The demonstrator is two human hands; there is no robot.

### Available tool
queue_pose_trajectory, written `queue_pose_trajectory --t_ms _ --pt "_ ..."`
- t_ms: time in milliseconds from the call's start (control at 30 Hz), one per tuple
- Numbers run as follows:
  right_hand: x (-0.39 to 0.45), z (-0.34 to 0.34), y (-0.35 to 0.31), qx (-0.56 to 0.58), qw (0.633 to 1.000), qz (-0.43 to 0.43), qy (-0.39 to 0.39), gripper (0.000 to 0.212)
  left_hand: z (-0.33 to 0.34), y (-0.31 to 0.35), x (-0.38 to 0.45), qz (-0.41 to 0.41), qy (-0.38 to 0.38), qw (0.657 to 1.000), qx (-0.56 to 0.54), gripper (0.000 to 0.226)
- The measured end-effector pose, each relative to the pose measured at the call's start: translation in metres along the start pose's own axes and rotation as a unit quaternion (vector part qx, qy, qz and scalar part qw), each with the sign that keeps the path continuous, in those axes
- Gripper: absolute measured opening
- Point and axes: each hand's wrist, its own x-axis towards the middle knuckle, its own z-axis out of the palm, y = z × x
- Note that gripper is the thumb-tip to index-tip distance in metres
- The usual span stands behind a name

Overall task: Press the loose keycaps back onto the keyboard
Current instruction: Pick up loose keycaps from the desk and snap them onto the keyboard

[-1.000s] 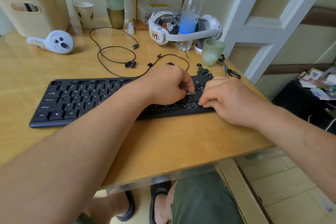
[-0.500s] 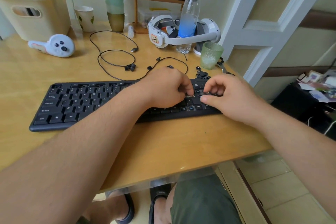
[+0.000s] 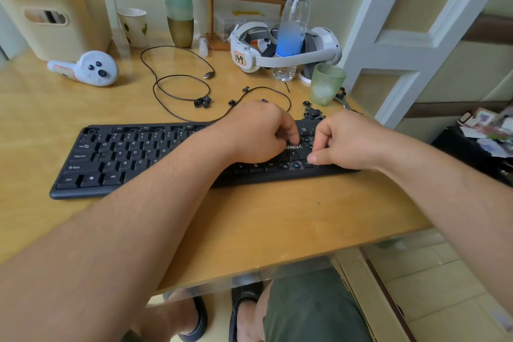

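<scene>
1. Seating a keycap at the right end of the black keyboard (image 3: 116, 158), around the arrow cluster — bare switch posts with bluish centres (image 3: 296, 165) show in the bottom row there.
2. Best done by squaring the cap over its post first, then pushing straight down with one fingertip; a tilted cap probably jams or pops off.
3. Worth steadying the board with the other hand so the press does not slide it on the wooden desk (image 3: 249, 216).
4. Left hand (image 3: 258, 133): knuckles up over the keys right of centre, fingers curled under, index finger bent down onto the key area beside the printed brand mark. Whether a cap sits under that finger — cannot tell.
5. Right hand (image 3: 347, 141): loosely fisted, just beside the left, thumb tip at the bottom row near the open posts, fingers tucked against the keys. Pinching a cap or merely pressing: hidden, cannot tell.
6. Both forearms reach in from the near edge, wrists low over the desk.
7. Loose keycaps left to fit: a small pile (image 3: 312, 113) just behind the keyboard's right end, near the green tumbler (image 3: 326, 86); a pair (image 3: 203, 102) by the black cable (image 3: 177, 83); singles scattered between.
</scene>
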Motion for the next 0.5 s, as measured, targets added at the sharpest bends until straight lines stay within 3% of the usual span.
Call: queue_pose_trajectory --t_ms 233,500 --pt "0.008 -0.013 -0.014 -0.031 0.999 -0.003 -0.013 0.023 -0.001 0.0 0.0 0.003 -0.002 1.0 -0.001 0.029" --pt "0.012 -0.013 -0.031 -0.122 0.986 0.005 -0.116 0.03 -0.001 0.002 -0.001 0.005 0.0 1.0 0.009 0.028"
